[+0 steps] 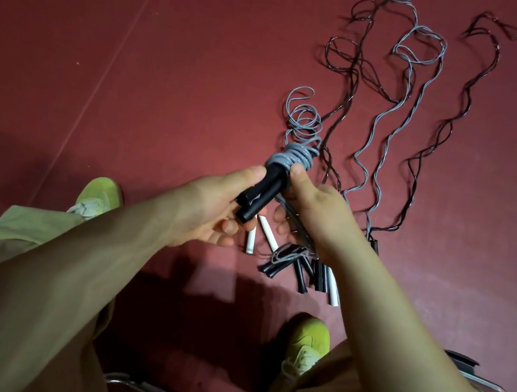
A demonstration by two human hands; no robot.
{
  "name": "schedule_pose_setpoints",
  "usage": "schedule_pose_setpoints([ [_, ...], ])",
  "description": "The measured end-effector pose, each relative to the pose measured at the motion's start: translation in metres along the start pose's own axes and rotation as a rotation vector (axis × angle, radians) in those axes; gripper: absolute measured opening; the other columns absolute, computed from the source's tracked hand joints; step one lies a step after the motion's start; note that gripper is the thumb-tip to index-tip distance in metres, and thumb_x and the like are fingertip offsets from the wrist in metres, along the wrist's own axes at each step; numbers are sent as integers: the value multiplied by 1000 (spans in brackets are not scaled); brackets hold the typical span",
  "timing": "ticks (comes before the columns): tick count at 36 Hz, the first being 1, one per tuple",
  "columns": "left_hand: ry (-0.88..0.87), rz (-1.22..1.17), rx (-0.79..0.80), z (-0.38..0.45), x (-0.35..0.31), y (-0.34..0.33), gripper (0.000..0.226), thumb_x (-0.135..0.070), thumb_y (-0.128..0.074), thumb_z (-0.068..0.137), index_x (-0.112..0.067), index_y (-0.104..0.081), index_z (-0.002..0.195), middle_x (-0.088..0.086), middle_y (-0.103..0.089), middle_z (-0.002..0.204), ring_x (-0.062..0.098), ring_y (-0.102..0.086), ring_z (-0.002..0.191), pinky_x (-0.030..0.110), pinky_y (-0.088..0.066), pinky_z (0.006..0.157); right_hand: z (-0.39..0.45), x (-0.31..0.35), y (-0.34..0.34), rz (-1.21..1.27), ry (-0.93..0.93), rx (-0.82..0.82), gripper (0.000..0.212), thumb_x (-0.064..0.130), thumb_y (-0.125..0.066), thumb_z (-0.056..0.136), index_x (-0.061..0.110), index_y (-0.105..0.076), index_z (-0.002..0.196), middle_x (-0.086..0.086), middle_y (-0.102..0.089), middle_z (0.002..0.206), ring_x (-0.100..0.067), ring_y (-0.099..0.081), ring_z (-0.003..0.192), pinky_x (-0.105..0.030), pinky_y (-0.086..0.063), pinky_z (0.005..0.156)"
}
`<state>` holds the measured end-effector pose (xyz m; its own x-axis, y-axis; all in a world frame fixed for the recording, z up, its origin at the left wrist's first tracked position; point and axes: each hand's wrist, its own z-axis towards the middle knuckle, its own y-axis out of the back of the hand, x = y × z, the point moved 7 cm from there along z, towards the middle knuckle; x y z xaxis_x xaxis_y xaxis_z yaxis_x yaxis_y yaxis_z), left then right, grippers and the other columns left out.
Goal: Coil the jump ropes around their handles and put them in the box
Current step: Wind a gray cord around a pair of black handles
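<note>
Two yellow-green shoes [307, 344] stand on the red floor [139, 39] below the hands. The left hand [210, 208] grips two black handles [259, 192]; the right hand [319, 213] pinches the grey rope [294, 155] coiled round their top. Beneath the hands lie loose handles [302, 271], black and white, count unclear. Beyond, about four ropes [401, 93] trail away.

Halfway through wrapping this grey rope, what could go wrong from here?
1. The loose grey loops past the coil are bunched and could knot as they are drawn in.
2. They lie against a dark rope on the floor and may drag it along.
3. The coil sits at the tip of the black handles and might slip off.
</note>
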<state>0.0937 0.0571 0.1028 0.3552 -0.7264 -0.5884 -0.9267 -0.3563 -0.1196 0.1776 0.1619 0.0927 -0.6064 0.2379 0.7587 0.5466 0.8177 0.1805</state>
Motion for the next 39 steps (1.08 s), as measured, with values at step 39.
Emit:
schedule_pose_setpoints([
  [39,95,-328,652,-15,15,-45,80,-76,-28,72,-13,-64,106,10,-67,112,25,-63,100,45,-46,90,-12,30,-8,677,170,213,27,28,-45,76,8,-57,90,-1,-69,69,-12,-61,58,-25,-49,53],
])
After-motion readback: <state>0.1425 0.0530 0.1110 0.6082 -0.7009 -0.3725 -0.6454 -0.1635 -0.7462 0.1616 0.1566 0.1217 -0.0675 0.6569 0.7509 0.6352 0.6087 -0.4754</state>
